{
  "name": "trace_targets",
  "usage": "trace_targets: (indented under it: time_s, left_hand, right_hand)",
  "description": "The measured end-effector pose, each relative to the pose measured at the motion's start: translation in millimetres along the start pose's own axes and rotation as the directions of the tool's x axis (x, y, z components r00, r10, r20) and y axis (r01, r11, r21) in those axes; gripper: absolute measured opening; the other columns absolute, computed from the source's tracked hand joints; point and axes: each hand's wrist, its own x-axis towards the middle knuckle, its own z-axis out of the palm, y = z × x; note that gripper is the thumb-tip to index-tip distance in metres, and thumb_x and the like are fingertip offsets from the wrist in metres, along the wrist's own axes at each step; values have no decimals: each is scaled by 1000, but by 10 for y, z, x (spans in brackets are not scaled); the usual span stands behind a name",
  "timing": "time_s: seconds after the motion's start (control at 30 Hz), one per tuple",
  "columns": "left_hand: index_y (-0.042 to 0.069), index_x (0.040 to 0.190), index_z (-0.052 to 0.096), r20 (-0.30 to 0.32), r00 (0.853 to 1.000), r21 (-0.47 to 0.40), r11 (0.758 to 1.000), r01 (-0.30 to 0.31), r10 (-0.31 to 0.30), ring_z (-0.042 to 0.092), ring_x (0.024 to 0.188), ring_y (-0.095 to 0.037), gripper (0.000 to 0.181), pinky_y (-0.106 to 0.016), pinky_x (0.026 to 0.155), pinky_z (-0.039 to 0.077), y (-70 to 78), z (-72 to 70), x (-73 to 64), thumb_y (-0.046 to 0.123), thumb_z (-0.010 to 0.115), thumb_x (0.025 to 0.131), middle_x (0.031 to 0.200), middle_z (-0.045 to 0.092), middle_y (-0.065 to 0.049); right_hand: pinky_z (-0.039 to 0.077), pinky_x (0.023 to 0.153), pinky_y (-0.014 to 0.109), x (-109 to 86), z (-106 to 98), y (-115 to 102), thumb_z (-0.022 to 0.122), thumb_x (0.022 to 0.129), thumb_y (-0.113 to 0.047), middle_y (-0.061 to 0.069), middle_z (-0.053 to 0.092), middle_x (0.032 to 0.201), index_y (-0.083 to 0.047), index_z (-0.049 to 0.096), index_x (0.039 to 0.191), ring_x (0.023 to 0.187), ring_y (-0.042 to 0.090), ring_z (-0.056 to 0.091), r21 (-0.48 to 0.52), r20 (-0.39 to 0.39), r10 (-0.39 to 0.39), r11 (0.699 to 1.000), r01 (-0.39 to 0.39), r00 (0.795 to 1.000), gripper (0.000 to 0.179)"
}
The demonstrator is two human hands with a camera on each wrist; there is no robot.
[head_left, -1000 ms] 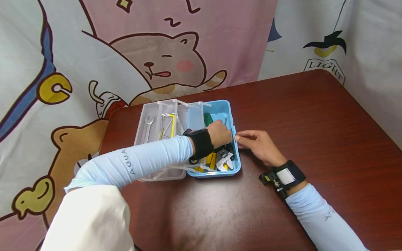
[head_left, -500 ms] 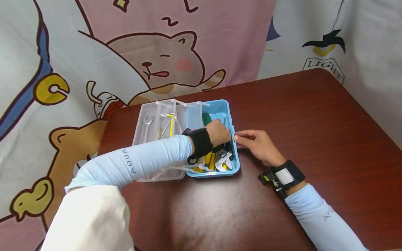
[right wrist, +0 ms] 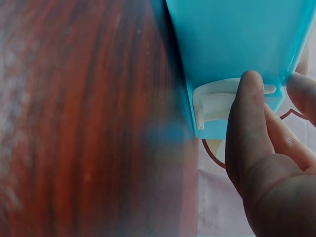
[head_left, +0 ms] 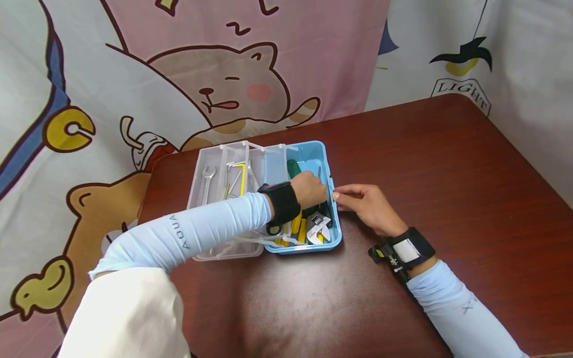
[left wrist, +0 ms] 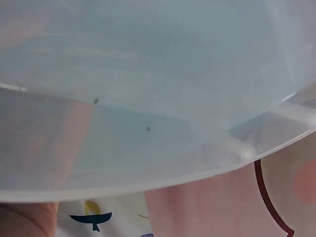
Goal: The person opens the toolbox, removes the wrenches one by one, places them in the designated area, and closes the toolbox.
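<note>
A light blue toolbox [head_left: 315,150] stands on the table, several tools inside it. My left hand [head_left: 309,190] reaches down into it from above with the palm side hidden, so I cannot tell what it grips. A green handle [head_left: 293,168] and a thin metal shaft [head_left: 319,172] show just beyond that hand; an adjustable wrench [head_left: 316,227] and yellow handles [head_left: 302,231] lie nearer. At the box's right side, my right hand [head_left: 369,206] has its fingertips at the rim. In the right wrist view, one extended finger [right wrist: 252,113] overlaps the white latch [right wrist: 217,101].
Left of the toolbox, a clear compartment tray [head_left: 210,155] holds a wrench [head_left: 207,185] and hex keys [head_left: 243,180]. It fills most of the left wrist view. The brown tabletop [head_left: 447,174] extends to the right, with a printed curtain [head_left: 340,64] behind its far edge.
The head view has shifted slightly, so the scene sits a little further left. Both hands keep their places at the toolbox.
</note>
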Motion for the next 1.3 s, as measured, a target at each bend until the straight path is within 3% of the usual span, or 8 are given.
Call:
trace_targets:
  time_s: [0.3, 0.47, 1.3]
  left_hand:
    - [23, 121, 77, -53, 999, 21, 1000, -9, 10, 70, 99, -15, 21, -30, 86, 56, 5, -9, -4, 20, 67, 102, 116, 74, 4]
    - [23, 122, 76, -48, 999, -27, 1000, -6, 4, 69, 102, -16, 22, -30, 89, 55, -12, -13, -15, 19, 66, 103, 118, 74, 4]
    - [16, 124, 75, 16, 1000, -112, 994, -20, 22, 70, 99, -20, 23, -32, 87, 58, -87, -119, -27, 15, 67, 102, 114, 74, -2]
  right_hand:
    - [58, 91, 39, -8, -8, -11, 69, 101, -20, 23, 64, 133, 6, 65, 134, 104, 17, 73, -20, 8, 0, 1000, 0, 1000, 42]
    - [58, 91, 40, -16, -12, -19, 69, 102, -20, 23, 65, 132, 6, 65, 134, 105, 20, 72, -35, 10, 7, 999, -7, 1000, 41]
    - [59, 89, 41, 0, -17, 7, 69, 102, -19, 21, 66, 132, 5, 66, 132, 103, 18, 73, -16, 12, -4, 1000, 4, 1000, 39]
